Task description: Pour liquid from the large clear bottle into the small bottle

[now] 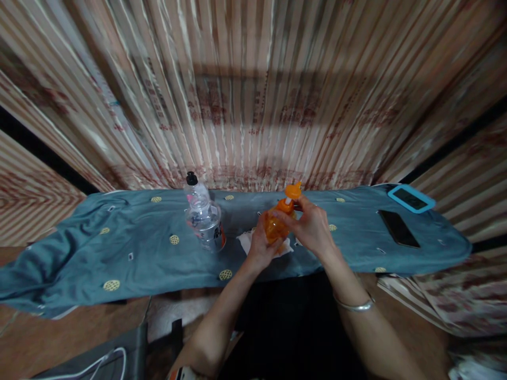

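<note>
A translucent orange pump bottle (276,228) is held over the cloth, tilted a little to the right. My left hand (259,245) is closed around its body. At the collar, the fingers of my right hand (315,227) grip the bottle just under the orange pump head (293,190). The fingertips partly hide the collar, so I cannot tell whether it is screwed tight. A crumpled white tissue (285,249) lies beneath the bottle. To the left stands a clear plastic bottle (209,224) with a label, close to a black cap (191,178).
The ironing-board-shaped surface has a blue-green cloth (146,264) with yellow patterns. On its right side lie a black phone (398,228) and a blue-framed device (412,199). A striped curtain (253,105) hangs behind. At lower left, a white cable (103,361) rests on something dark.
</note>
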`<state>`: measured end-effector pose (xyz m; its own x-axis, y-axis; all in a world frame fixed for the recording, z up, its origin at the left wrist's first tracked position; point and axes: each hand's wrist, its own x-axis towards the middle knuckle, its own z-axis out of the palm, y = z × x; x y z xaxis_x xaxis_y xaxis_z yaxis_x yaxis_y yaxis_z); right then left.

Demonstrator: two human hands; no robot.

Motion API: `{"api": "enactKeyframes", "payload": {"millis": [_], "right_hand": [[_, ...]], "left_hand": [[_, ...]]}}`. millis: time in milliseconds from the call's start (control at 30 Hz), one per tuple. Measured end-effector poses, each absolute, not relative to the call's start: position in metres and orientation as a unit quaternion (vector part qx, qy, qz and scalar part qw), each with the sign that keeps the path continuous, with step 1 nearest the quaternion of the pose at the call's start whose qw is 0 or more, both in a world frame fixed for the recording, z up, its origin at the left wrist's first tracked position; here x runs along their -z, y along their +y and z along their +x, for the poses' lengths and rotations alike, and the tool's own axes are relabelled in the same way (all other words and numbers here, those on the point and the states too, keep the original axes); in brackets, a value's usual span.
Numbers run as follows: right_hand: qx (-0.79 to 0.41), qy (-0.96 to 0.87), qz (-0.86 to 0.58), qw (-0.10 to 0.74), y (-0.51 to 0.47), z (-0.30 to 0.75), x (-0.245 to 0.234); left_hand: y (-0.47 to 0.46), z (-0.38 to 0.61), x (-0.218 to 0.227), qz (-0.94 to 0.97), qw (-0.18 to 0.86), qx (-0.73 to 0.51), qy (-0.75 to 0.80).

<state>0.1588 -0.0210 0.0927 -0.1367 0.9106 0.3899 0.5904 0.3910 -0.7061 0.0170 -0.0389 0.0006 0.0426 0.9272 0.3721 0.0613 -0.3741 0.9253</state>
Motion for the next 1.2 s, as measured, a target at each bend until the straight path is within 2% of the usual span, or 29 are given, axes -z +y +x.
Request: {"api": "enactKeyframes", "payload": {"millis": [167,400,633,833,1067,1200], "right_hand": [[-0.247,-0.773,-0.440,0.384,-0.020,0.166,-0.100],[-0.189,-0.715,-0.529,0.417,-0.022,0.154,-0.089],[-0.252,-0.768,-0.438,0.394,-0.020,0.166,-0.098],[-0.188,-0.716,-0.525,0.420,-0.022,0.155,-0.090],[-0.227,-0.770,-0.457,0.383,-0.019,0.166,-0.098],[-0.198,-0.742,-0.503,0.396,-0.022,0.159,-0.094]], "left_hand": [[-0.039,0.016,-0.004,0.617,0.377,-0.566,0.396],[-0.039,0.017,0.000,0.609,0.383,-0.563,0.407],[-0.038,0.018,-0.002,0.612,0.380,-0.561,0.409],[-0.038,0.017,0.000,0.609,0.391,-0.562,0.400],[-0.038,0.017,0.000,0.613,0.378,-0.565,0.403],[-0.036,0.016,0.001,0.616,0.372,-0.567,0.400]]}}
